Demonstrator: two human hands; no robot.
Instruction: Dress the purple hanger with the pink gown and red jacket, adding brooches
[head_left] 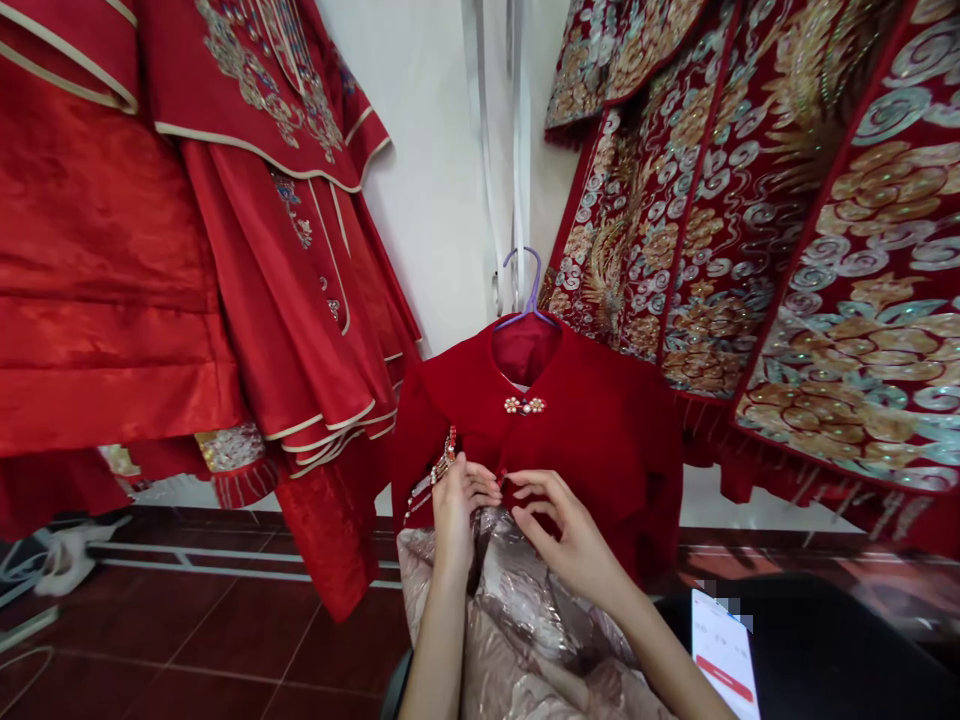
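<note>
A small red velvet garment (600, 430) hangs on a purple hanger (529, 285) in front of me, with a pearl clasp (524, 405) at its collar. My left hand (459, 505) pinches the garment's front flap beside a beaded tassel (435, 475). My right hand (566, 530) has its fingers curled on the opposite flap edge, fingertips almost meeting the left hand's. Under both hands lies a pale pinkish brocade cloth (525, 630).
Red embroidered robes (247, 250) hang at the left, and heavily gold-and-silver embroidered red garments (787, 230) at the right. A white wall (442, 170) is behind. A phone (724, 650) with a lit screen lies on a dark surface at lower right. Dark red floor tiles (187, 640) lie below.
</note>
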